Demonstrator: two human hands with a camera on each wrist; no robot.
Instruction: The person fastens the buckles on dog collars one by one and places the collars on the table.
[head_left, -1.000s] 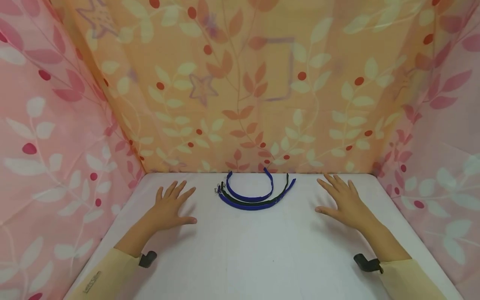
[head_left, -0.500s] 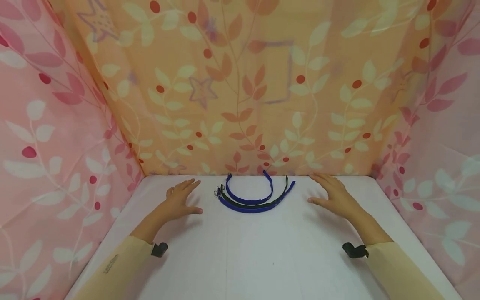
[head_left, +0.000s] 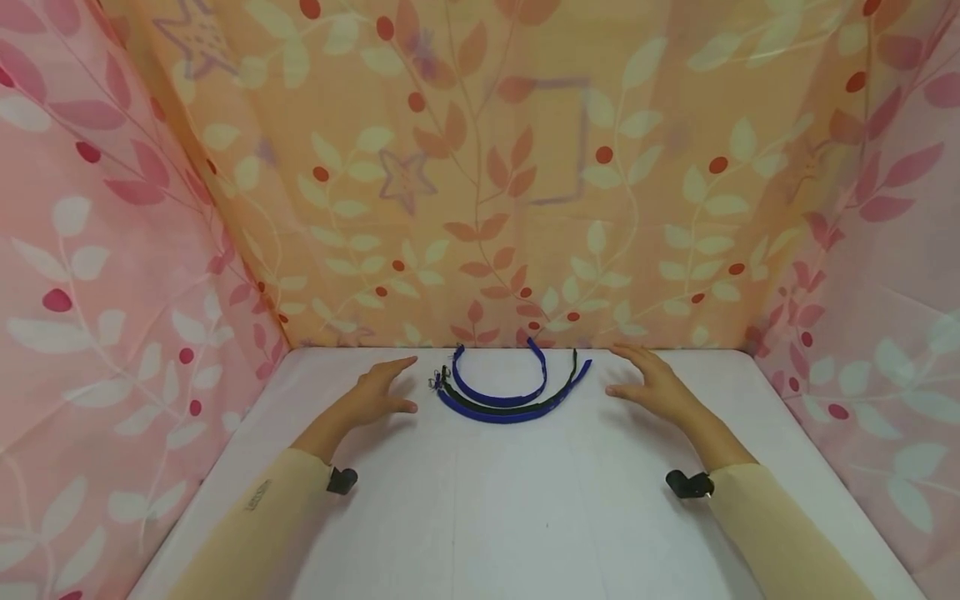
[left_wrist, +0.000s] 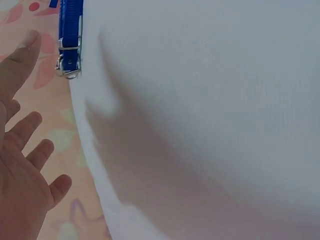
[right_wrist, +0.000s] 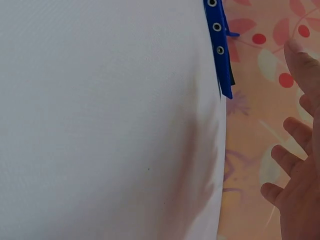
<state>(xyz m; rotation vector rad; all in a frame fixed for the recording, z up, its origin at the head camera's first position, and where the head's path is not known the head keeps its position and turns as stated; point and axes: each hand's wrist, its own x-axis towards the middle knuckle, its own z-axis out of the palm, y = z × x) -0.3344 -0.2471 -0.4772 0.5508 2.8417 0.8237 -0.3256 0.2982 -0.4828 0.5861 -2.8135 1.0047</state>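
Three curved strap collars lie nested at the back of the white table: an inner blue collar (head_left: pixel 495 401), a dark green collar (head_left: pixel 517 410) and an outer blue collar (head_left: pixel 498 419). Metal buckles gather at their left ends; one blue collar end (left_wrist: pixel 70 30) shows its buckle in the left wrist view. Eyelets line a blue collar end (right_wrist: pixel 223 67) in the right wrist view. My left hand (head_left: pixel 369 397) hovers left of the buckles, thumb and fingers spread apart. To the right of the collars hangs my right hand (head_left: pixel 662 390), fingers extended, holding nothing.
The white table (head_left: pixel 495 508) meets an orange leaf-patterned curtain (head_left: pixel 450 208) right behind the collars. Pink patterned curtains (head_left: pixel 97 250) enclose both sides. A black wrist-camera mount (head_left: pixel 343 481) sits at the left cuff, another black mount (head_left: pixel 686 484) at the right.
Both hands have moved inward toward the collars, the left hand to the right and the right hand to the left. The collars have stayed where they were.
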